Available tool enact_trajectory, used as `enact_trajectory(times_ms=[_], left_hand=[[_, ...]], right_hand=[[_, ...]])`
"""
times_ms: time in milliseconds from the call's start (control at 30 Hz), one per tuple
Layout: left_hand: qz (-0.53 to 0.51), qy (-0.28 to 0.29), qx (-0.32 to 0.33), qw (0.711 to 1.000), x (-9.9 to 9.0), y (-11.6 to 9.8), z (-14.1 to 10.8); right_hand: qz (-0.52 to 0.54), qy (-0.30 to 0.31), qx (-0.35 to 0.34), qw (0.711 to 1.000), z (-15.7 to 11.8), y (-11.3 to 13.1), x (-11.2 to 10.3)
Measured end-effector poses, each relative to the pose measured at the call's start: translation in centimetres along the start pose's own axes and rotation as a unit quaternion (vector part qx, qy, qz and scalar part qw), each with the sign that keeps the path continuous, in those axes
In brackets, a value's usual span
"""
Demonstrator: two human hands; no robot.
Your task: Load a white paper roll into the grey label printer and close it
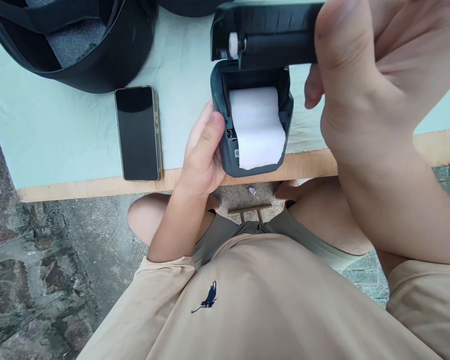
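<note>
A small dark printer (pixel 228 159) with its top open is held over the table's front edge. My left hand (pixel 204 152) grips its left side, thumb on the rim. Inside the printer lies a white paper roll (pixel 258 125), its loose end draped over the front rim. Above it is a black cover (pixel 277 45) with a roller and a small white gear at its left end. My right hand (pixel 363 65) pinches the right end of this cover between thumb and fingers. Whether the cover is joined to the printer is hard to make out.
A black phone (pixel 137 135) lies on the pale green cloth (pixel 75 135) left of my left hand. An open black zippered case (pixel 112 60) stands at the back left. Another black object (pixel 195 6) shows at the top edge. The wooden table edge (pixel 93 188) runs in front of my knees.
</note>
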State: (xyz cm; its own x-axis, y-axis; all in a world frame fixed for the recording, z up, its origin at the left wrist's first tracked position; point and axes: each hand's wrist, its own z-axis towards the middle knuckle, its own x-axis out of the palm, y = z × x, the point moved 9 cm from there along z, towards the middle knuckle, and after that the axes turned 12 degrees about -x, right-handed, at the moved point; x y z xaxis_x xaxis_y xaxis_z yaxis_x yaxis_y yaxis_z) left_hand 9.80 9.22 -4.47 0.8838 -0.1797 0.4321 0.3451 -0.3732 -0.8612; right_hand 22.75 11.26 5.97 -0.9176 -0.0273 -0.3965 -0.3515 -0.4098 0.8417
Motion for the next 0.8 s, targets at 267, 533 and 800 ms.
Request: enact_trajectory(times_ms=[267, 533, 800], left_hand=[[-0.002, 0.002, -0.01, 1.0, 0.2, 0.0, 0.0], [-0.008, 0.004, -0.006, 1.0, -0.1, 0.4, 0.2], [-0.006, 0.05, -0.008, 0.999, 1.3, 0.0, -0.2]], right_hand=[[-0.011, -0.046, -0.091, 0.995, 0.6, -1.0, -1.6], [-0.246, 0.157, -0.154, 0.944, -0.5, 0.9, 1.4], [-0.426, 0.267, -0.138, 0.853, -0.7, -1.0, 3.0]])
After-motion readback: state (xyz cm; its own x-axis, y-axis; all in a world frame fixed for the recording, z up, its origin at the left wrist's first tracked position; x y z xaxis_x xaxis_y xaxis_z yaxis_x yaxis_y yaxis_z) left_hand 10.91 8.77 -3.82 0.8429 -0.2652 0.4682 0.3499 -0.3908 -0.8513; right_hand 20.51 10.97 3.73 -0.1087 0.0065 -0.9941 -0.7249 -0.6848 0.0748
